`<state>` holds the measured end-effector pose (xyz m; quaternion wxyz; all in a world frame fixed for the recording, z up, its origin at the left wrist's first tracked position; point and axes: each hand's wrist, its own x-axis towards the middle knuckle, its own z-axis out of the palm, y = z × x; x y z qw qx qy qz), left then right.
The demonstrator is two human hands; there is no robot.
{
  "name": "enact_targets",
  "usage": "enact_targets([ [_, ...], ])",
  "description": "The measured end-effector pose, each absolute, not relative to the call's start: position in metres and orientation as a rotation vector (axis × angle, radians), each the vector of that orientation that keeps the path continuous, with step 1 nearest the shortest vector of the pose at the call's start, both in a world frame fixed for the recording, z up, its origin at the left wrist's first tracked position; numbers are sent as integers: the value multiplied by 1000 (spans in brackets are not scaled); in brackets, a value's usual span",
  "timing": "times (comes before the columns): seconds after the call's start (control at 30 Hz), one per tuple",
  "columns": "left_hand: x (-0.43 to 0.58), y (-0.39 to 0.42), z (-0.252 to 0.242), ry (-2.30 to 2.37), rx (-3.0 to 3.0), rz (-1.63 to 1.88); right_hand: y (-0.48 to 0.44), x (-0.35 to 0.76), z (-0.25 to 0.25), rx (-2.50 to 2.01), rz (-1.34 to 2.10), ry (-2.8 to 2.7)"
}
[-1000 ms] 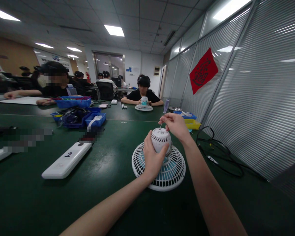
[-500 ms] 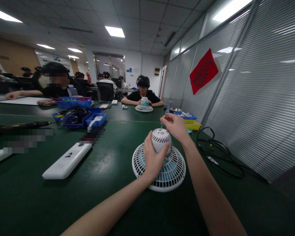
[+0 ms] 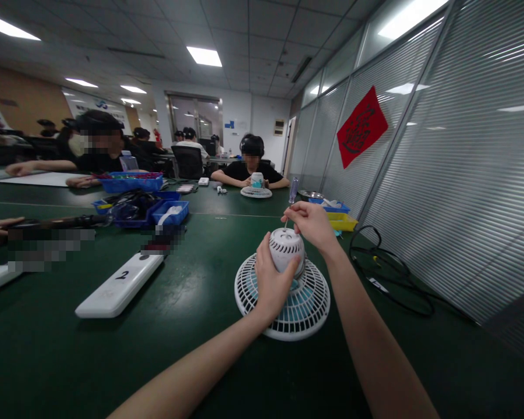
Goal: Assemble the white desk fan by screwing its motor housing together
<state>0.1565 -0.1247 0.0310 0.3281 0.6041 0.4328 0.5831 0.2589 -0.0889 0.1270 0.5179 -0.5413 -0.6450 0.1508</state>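
A white fan (image 3: 318,291) lies grille down on the green table, its rounded motor housing facing up and pale blue blades showing through the slats. My left hand (image 3: 274,285) wraps round the near left side of the housing, thumb and fingers apart across it. Above it, my right hand (image 3: 308,224) pinches the shaft of a screwdriver (image 3: 293,189) with a clear purplish handle. The screwdriver stands nearly upright, its tip at the top of the housing. Whether the tip sits in a screw is too small to tell.
To the left lies a white power bank (image 3: 120,285) marked 2. Beyond it stand blue bins (image 3: 133,216) with cables. A yellow tray (image 3: 341,222) and a black cable (image 3: 390,270) are at right. Across the table a person (image 3: 251,160) holds another fan (image 3: 256,192).
The screwdriver has swung from a rightward lean to nearly upright, with my right fingers shifting slightly. My left hand and the fan have stayed put. A hand at far left has moved further into view.
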Motion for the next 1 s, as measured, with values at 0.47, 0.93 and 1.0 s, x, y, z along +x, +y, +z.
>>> enact_targets([
  [0.47, 157, -123, 29, 1121, 1573, 1542, -86, 264, 124, -1332, 218, -1632],
  [0.93, 156, -124, 31, 1121, 1582, 1531, -87, 261, 125, -1334, 326, -1527],
  [1.0, 156, -124, 31, 1119, 1583, 1532, -86, 261, 125, -1323, 359, -1531],
])
